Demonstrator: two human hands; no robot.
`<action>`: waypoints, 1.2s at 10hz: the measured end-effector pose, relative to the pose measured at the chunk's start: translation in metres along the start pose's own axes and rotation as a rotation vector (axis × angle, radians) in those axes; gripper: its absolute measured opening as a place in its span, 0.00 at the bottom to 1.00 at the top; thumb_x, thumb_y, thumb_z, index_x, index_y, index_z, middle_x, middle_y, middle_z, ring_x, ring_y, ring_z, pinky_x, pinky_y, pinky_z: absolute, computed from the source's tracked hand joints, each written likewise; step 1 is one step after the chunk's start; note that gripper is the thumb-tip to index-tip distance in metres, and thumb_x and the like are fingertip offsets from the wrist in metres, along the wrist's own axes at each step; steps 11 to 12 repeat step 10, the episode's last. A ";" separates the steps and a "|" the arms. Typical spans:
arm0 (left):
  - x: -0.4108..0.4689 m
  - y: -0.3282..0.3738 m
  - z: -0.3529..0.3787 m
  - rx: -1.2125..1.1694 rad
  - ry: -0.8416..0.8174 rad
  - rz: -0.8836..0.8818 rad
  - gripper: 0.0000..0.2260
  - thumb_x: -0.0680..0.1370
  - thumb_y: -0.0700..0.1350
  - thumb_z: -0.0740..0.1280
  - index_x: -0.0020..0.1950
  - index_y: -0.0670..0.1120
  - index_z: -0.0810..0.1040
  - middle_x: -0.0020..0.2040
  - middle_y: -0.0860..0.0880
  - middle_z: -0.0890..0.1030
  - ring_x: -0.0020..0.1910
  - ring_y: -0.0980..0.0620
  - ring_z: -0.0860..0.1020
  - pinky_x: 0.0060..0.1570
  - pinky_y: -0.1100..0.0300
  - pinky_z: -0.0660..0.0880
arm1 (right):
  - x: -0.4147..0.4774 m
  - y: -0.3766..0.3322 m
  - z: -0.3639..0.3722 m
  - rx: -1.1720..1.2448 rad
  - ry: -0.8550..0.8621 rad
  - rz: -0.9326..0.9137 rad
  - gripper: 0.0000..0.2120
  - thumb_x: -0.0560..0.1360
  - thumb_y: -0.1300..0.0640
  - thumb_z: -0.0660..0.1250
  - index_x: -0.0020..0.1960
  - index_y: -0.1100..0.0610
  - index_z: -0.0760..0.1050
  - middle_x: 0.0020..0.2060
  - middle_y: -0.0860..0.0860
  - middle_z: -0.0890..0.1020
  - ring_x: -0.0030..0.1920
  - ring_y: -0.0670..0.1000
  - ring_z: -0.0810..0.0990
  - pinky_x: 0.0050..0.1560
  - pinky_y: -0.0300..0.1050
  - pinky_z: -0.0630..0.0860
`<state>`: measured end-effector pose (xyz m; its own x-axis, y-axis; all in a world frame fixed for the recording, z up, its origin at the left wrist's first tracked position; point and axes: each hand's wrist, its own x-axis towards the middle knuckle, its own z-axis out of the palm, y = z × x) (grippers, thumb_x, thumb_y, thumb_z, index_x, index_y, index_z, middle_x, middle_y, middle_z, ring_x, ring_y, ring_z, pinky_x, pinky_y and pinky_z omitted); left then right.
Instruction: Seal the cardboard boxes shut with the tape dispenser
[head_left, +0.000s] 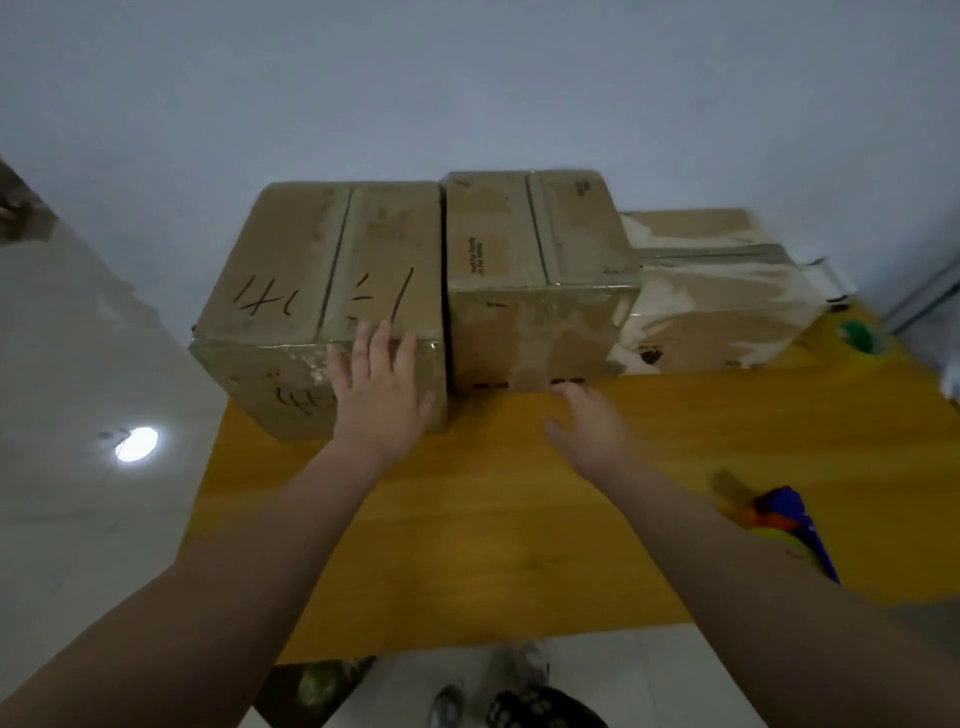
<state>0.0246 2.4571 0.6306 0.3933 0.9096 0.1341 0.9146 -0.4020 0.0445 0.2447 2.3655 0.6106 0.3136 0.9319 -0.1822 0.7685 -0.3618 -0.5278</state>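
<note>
Item: blue-and-orange plastic tape dispenser, my 4 o'clock (blurred); I judge it light, rigid, best taken by its handle. Hands: left hand fingers straight, flat on brown scribbled cardboard box, 11 o'clock; right hand fingers apart, empty

Both my arms reach out ahead of me, bare along the forearms. My left grip is flat, its fingers straight and slightly spread, pointing away from me, back of the hand up. My right grip sits near it, a little closer to me, palm down, fingers loosely bent, holding nothing, slightly blurred.
</note>
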 end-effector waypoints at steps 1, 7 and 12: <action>-0.029 0.053 0.012 -0.094 -0.026 0.178 0.28 0.78 0.55 0.61 0.76 0.50 0.56 0.77 0.44 0.51 0.76 0.43 0.44 0.70 0.41 0.38 | -0.032 0.060 -0.007 -0.266 -0.039 0.227 0.26 0.75 0.41 0.65 0.67 0.51 0.65 0.68 0.53 0.66 0.67 0.57 0.67 0.64 0.59 0.67; -0.073 0.345 0.084 -0.158 -0.380 0.204 0.21 0.80 0.53 0.60 0.71 0.49 0.64 0.75 0.44 0.57 0.75 0.44 0.51 0.72 0.43 0.48 | -0.061 0.291 -0.067 -0.427 -0.225 0.207 0.30 0.76 0.39 0.62 0.71 0.55 0.59 0.77 0.55 0.47 0.74 0.67 0.45 0.66 0.60 0.66; -0.059 0.371 0.079 -0.139 -0.430 0.069 0.22 0.80 0.53 0.59 0.73 0.48 0.62 0.75 0.43 0.57 0.74 0.43 0.53 0.72 0.44 0.49 | 0.008 0.309 -0.098 -0.438 -0.259 0.161 0.31 0.77 0.36 0.57 0.72 0.53 0.59 0.76 0.54 0.54 0.74 0.65 0.50 0.66 0.65 0.63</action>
